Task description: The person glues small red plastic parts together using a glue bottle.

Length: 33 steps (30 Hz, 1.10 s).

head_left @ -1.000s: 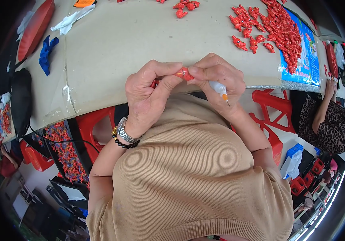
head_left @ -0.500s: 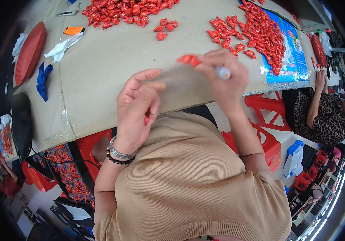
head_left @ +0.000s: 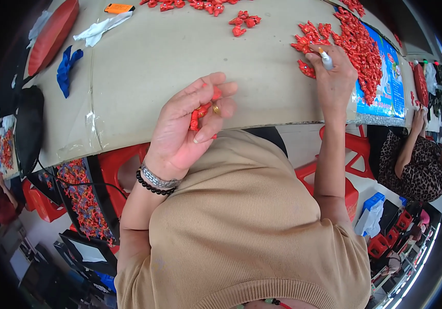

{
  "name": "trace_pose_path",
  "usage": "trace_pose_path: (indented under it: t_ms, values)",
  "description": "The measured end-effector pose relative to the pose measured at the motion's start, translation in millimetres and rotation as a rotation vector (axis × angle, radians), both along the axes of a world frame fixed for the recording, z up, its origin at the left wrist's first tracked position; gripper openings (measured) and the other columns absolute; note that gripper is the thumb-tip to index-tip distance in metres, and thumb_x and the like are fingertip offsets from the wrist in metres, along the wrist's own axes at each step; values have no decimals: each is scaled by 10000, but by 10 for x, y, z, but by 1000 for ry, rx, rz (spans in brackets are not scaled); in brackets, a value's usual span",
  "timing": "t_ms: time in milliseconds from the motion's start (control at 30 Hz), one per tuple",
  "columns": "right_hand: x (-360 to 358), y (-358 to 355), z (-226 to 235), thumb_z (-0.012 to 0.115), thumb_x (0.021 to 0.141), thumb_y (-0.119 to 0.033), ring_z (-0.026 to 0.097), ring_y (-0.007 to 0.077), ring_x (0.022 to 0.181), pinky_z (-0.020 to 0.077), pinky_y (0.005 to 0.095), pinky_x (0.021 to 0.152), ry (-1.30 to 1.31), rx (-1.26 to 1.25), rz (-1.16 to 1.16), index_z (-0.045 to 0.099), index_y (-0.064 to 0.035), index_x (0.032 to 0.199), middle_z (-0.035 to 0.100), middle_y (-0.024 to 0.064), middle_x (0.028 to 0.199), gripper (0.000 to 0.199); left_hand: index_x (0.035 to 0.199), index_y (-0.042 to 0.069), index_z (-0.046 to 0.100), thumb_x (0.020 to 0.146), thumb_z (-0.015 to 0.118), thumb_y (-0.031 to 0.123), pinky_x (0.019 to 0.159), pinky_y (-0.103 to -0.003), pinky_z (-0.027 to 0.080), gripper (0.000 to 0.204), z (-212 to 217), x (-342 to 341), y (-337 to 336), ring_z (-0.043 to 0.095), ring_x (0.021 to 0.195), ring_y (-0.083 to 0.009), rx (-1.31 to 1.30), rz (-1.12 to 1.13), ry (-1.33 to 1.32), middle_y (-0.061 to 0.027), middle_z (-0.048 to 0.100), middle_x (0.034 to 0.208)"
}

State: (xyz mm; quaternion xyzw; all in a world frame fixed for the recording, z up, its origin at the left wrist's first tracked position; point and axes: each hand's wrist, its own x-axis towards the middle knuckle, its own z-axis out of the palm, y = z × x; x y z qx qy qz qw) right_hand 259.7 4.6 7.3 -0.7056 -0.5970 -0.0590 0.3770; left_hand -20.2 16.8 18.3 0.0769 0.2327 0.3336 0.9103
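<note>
My left hand (head_left: 175, 116), palm turned up and fingers curled, holds several small glossy red figurines (head_left: 195, 119) above the table's near edge. How many lie in it is partly hidden by the fingers. My right hand (head_left: 338, 77) reaches to the loose red figurines (head_left: 311, 33) at the right, its fingertips down among them. A white marker pen (head_left: 327, 61) with an orange tip is tucked in that hand. Whether the fingertips also pinch a figurine I cannot make out. One figurine (head_left: 306, 69) lies just beside the fingers.
A large heap of red figurines (head_left: 357, 51) covers part of a blue printed sheet (head_left: 393, 98). A small cluster (head_left: 242, 21) lies mid-table. On the left are a red tray (head_left: 51, 38), white tissue (head_left: 102, 28), blue cloth (head_left: 66, 69) and orange box (head_left: 119, 8). Another person (head_left: 411, 154) sits at right.
My right hand has moved right, from carrying a red figurine near the left hand to the loose ones. My left hand has opened somewhat, showing the figurines in it. The whole view has shifted.
</note>
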Motion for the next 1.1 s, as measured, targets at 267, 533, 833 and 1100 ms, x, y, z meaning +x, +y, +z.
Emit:
trace_pose_path:
  t_ms: [267, 533, 833, 1100]
  values:
    - [-283, -176, 197, 641, 760, 52, 595, 133, 818, 480, 276, 708, 589, -65, 121, 611, -29, 1063, 612, 58, 918, 315, 1165, 35, 547, 977, 535, 241, 368, -189, 312, 279, -196, 37, -106, 440, 631, -104, 41, 26, -188, -74, 633, 1018]
    - [-752, -409, 280, 563, 732, 111, 513, 238, 1007, 445, 337, 842, 425, -118, 427, 484, -13, 1130, 519, 126, 1037, 424, 1128, 50, 513, 1019, 431, 280, 341, -201, 317, 267, -134, 40, -125, 400, 648, -117, -91, 46, -214, -53, 440, 855]
    - [-795, -511, 296, 752, 616, 110, 646, 249, 829, 525, 300, 691, 325, 235, 451, 658, 19, 979, 674, 136, 931, 386, 1118, 23, 504, 1023, 416, 303, 348, -201, 321, 309, -158, 37, -154, 406, 630, -102, -61, 58, -215, -48, 486, 871]
    - [-834, -522, 303, 738, 589, 124, 672, 269, 797, 555, 310, 670, 146, 274, 536, 674, 36, 932, 682, 157, 905, 360, 1114, 34, 530, 1009, 444, 332, 361, -187, 331, 327, -193, 42, -178, 409, 615, -82, -10, 55, -181, -49, 573, 909]
